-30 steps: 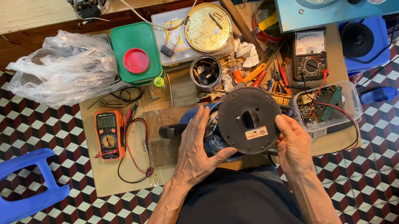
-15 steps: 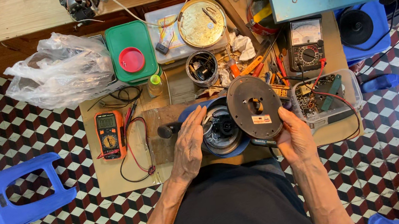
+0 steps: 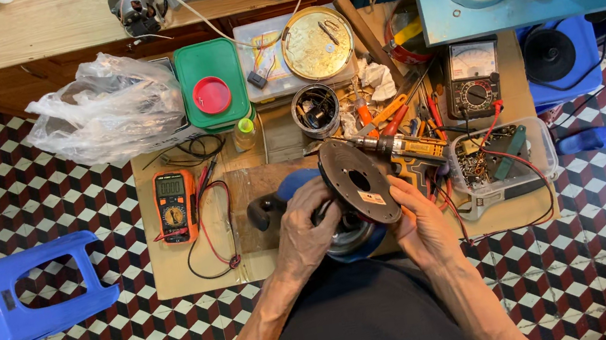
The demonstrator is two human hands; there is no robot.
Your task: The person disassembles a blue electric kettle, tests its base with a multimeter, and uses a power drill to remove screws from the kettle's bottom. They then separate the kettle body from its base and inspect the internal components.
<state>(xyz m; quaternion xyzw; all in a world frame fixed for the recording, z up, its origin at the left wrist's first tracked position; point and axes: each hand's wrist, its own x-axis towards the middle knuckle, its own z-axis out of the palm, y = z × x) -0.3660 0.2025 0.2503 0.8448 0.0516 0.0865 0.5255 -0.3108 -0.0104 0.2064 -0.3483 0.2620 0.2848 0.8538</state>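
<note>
A round black plate (image 3: 358, 180) with a centre hole and a small label stands tilted on edge over a blue appliance body (image 3: 347, 238) with a shiny metal inside. My left hand (image 3: 304, 227) grips the appliance body and the plate's left side. My right hand (image 3: 420, 220) holds the plate's lower right edge. Both rest on a low wooden board (image 3: 197, 270) just in front of my lap. A black handle (image 3: 264, 211) of the appliance sticks out to the left.
An orange multimeter (image 3: 176, 206) with leads lies left. Behind are a green lidded box (image 3: 214, 86), a round brass tin (image 3: 317, 43), a can (image 3: 316, 110), screwdrivers (image 3: 398, 147), an analog meter (image 3: 473, 77) and a clear parts tub (image 3: 501, 155). A blue stool (image 3: 9, 301) stands left, a plastic bag (image 3: 104, 109) behind.
The black plate has tipped from nearly facing up to standing on edge, turned leftward. My left hand has slid onto the blue body beneath it.
</note>
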